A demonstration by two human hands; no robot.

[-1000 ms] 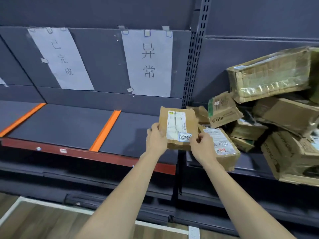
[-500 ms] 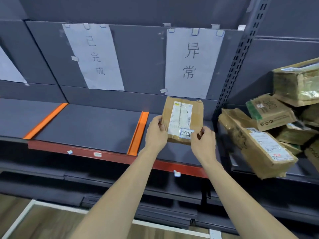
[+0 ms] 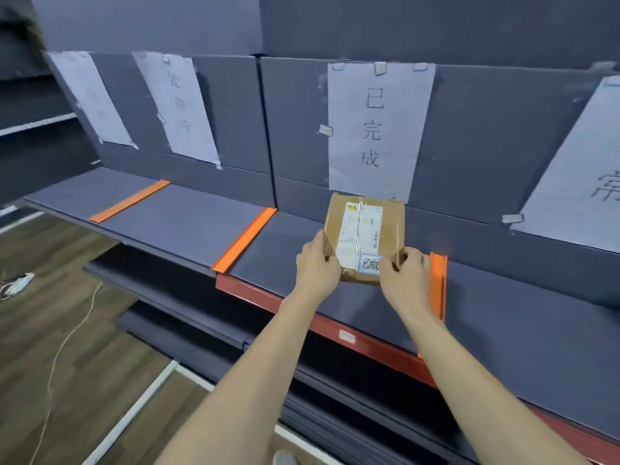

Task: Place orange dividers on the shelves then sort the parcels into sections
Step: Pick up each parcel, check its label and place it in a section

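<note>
A small brown parcel with a white shipping label and a handwritten blue-edged sticker is held in both hands. My left hand grips its left edge and my right hand grips its right edge. The parcel hangs just above the grey shelf, in the section below the paper sign reading 已完成. That section lies between two orange dividers, one on the left and one on the right, partly hidden by my right hand. A third orange divider lies farther left.
Other paper signs are taped to the back panel. A red strip edges the shelf front, with lower dark shelves beneath. Wooden floor with a white cable and a white floor line lies at the left.
The view has swung left, so the parcel pile at the right is out of sight. Both hands have carried the parcel left past an orange divider into the 已完成 section.
</note>
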